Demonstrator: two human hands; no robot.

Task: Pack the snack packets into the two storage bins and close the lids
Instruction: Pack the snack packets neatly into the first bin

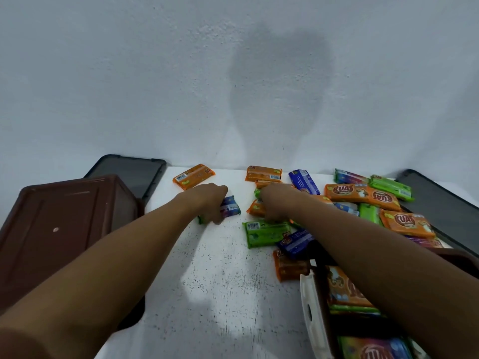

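Judging by the spread, packing was partway: the near-right brown plastic bin held several packets, the left brown plastic bin looked empty, and the far-left dark lid and far-right dark lid lay off. On the white tabletop, the grip of the left hand was closed on a blue-purple foil packet; the grip of the right hand, over an orange packet, was unclear.

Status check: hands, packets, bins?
Left hand grips blue packet. Right hand on orange packets, grip unclear. Left bin shows no packets, right bin part-filled; left lid, right lid off. No obstruction seen.
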